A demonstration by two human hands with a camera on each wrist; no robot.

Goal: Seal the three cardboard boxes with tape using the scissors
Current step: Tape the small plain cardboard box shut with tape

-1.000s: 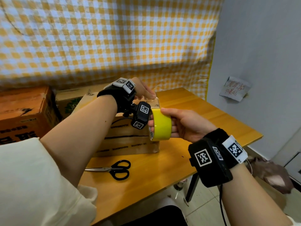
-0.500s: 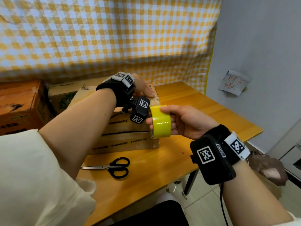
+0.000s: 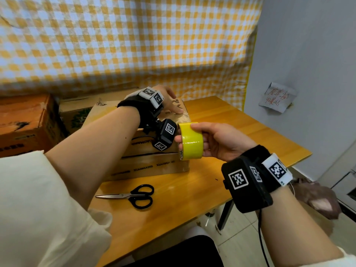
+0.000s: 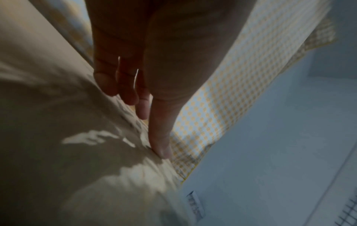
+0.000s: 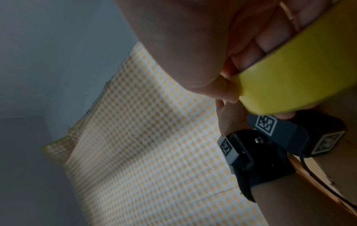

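Wooden table bearing three cardboard boxes and black-handled scissors.

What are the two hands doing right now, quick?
Left hand: open, straight fingers pressing on top of the cardboard box.
Right hand: closed around the yellow tape roll, held beside the box.

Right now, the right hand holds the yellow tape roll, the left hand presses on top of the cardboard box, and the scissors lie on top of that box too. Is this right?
Not quite. The scissors lie on the wooden table in front of the cardboard box, not on top of it; the head view shows this. The rest holds: the right hand holds the yellow tape roll, and the left hand presses on the box top.
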